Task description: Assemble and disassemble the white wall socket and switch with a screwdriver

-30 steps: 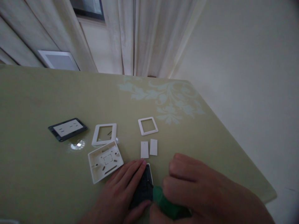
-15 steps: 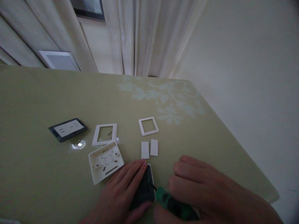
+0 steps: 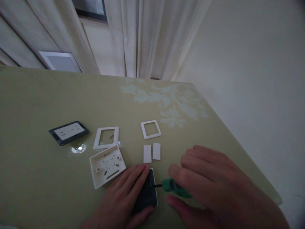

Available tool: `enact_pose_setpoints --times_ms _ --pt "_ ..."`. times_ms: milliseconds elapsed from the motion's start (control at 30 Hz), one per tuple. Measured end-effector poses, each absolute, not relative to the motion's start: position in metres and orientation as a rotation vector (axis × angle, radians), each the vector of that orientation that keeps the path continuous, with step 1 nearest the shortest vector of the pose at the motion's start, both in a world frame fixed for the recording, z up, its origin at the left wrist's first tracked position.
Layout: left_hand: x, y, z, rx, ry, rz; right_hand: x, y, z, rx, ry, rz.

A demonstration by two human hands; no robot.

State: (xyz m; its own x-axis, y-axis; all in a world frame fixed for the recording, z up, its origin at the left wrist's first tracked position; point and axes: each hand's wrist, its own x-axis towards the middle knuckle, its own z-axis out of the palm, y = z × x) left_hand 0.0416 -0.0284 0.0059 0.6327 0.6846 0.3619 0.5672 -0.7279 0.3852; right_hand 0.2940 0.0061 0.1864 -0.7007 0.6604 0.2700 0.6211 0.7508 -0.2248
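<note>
My left hand (image 3: 124, 197) lies flat over a dark switch module (image 3: 148, 192) near the table's front edge, with thumb and fingers closed round its sides. My right hand (image 3: 214, 187) is wrapped round a green-handled screwdriver (image 3: 173, 187). Its dark tip touches the module's right edge. Two small white rocker covers (image 3: 152, 152) lie side by side just beyond the module.
On the olive-green table (image 3: 47, 95) lie a white back box (image 3: 107, 164), a white frame (image 3: 106, 137), a smaller white square frame (image 3: 151, 129) and a dark socket plate (image 3: 68, 131). The table's right edge runs diagonally beside a pale floor. Curtains hang behind.
My right hand has lifted and swung the screwdriver up, so the shaft now lies nearly level and points left at the module. My left hand has kept still on the module.
</note>
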Motion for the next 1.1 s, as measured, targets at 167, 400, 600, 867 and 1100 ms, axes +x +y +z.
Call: enact_pose_setpoints --times_ms 167,400,600,867,1100 --pt "0.041 -0.028 0.002 2.605 1.003 0.722 0.283 -0.013 0.173 -0.971 -2.646 0.127" --pt "0.042 -0.028 0.005 2.61 1.012 0.712 0.287 -0.008 0.178 -1.085 -2.526 -0.109" --pt "0.041 -0.028 0.001 2.622 1.019 0.721 0.287 -0.016 0.168 -0.847 -2.671 0.167" --pt "0.041 -0.027 0.002 2.627 1.017 0.726 0.292 -0.002 0.179 -1.048 -2.609 0.04" --pt "0.042 -0.028 0.0 2.594 1.021 0.748 0.286 -0.006 0.175 -0.957 -2.589 0.053"
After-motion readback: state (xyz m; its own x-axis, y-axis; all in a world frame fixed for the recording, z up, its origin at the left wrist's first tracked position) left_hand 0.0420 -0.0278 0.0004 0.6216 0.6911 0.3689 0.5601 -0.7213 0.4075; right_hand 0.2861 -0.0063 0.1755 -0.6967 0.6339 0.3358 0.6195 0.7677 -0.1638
